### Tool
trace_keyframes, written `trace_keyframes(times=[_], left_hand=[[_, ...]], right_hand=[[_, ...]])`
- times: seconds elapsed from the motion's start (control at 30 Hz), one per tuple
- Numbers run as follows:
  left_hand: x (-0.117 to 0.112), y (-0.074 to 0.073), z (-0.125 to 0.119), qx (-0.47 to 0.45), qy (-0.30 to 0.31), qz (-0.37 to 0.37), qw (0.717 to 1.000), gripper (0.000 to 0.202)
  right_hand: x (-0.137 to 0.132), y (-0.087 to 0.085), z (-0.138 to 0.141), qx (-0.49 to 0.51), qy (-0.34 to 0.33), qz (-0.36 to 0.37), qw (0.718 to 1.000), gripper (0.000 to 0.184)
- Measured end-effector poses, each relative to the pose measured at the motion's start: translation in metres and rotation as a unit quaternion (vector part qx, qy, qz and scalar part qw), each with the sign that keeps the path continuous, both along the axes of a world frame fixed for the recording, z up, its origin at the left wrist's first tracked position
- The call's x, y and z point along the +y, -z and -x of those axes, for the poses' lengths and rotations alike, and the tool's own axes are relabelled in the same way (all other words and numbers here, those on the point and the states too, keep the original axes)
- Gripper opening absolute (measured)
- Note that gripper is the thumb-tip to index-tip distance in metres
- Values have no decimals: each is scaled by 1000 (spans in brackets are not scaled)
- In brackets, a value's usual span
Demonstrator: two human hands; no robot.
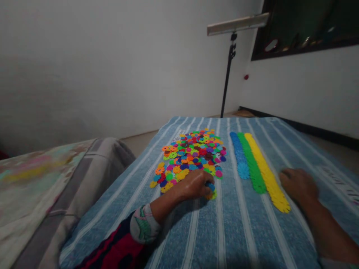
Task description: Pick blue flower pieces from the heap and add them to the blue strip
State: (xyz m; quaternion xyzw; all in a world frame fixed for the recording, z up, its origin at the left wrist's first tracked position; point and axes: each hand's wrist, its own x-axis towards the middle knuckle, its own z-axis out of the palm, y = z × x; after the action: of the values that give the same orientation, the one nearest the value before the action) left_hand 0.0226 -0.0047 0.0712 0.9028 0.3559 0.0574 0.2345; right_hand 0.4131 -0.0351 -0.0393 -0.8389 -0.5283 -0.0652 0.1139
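A heap of small flower-shaped plastic discs (193, 155) in many colours lies on a blue striped cloth (230, 231). My left hand (196, 185) rests at the heap's near edge, fingers curled round a blue disc (211, 186). To the right lie three rows of joined discs: blue (239, 158), green (251, 164) and yellow (266, 173). My right hand (298, 185) lies on the cloth just right of the yellow row, fingers bent down; what is under them is hidden.
A folded grey and patterned blanket (56, 186) lies to the left. A black stand (227, 74) with a light bar stands by the white wall behind. A dark window frame (305, 41) is at the upper right.
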Motion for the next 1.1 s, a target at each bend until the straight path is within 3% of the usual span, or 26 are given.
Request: trace_keyframes(times=[0.13, 0.37, 0.5, 0.6, 0.7, 0.8, 0.9, 0.97, 1.1], left_hand=[[18, -1, -47, 21, 13, -15, 1000, 5], [39, 7, -120, 30, 17, -53, 998, 17], [44, 18, -142, 57, 14, -87, 994, 23], [47, 25, -144, 51, 8, -119, 992, 29], [53, 23, -126, 13, -22, -146, 989, 28], [63, 9, -85, -5, -52, -163, 985, 17], [72, -9, -25, 7, -98, -161, 982, 12], [74, -17, 21, 65, -165, -169, 970, 12], [71, -19, 107, 158, -299, -147, 930, 14]], right_hand=[[2, -14, 14, -2, 11, 9, 1000, 42], [2, -16, 17, 8, 22, -7, 1000, 39], [3, -17, 18, 16, 22, -7, 1000, 39], [2, -18, 19, 22, 27, -14, 999, 39], [1, -19, 19, 20, 22, -8, 1000, 40], [0, -19, 18, 16, 17, 7, 1000, 41], [0, -17, 17, 18, 19, 0, 1000, 43], [-1, -15, 17, 18, 20, -10, 1000, 43], [-4, -13, 17, 20, 13, 0, 1000, 46]])
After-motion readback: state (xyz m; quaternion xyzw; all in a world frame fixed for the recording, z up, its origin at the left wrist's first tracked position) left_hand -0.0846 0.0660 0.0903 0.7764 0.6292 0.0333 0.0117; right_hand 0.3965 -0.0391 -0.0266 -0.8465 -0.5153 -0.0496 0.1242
